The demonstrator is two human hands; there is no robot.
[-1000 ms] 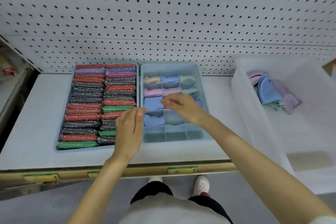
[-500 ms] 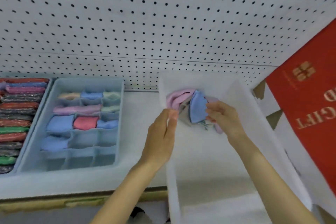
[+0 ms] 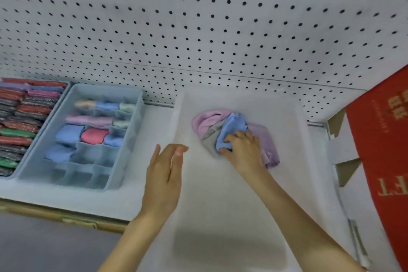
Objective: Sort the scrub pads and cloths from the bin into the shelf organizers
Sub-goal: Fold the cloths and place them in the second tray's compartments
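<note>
- A white pegboard point(image 3: 198, 17) dotted with dark holes fills the whole back wall above the shelf.
- The pale shelf point(image 3: 66, 196) runs below it, with a tan strip along its front edge.
- A big white bin point(image 3: 220, 205) sits on the right part of the shelf, its far wall up against the pegboard.
- A red box point(image 3: 379, 161) with gold lettering leans in at the right edge, just beside the bin.
- A blue divided organizer point(image 3: 130, 146) stands on the shelf left of the bin, close to it. Folded cloths fill its back compartments: peach, blue and mint at the rear, then pink and mint, then blue, red and blue, with one more blue at the left of the next row.
- At the shelf's left end, a tray holds scrub pads point(image 3: 19, 126) packed on edge in red, green, purple and dark grey. It touches the organizer's left side.
- A small heap of loose cloths lies toward the back of the bin: a pink cloth point(image 3: 205, 121), a grey cloth point(image 3: 209, 139), a lilac cloth point(image 3: 265, 139) and a blue cloth point(image 3: 231, 126) on top.
- The right hand point(image 3: 245, 150) is down on that heap, fingers curled into the blue cloth and gripping it.
- The left hand point(image 3: 164, 174) hovers above the bin's left wall, fingers straight and close together, holding nothing.
</note>
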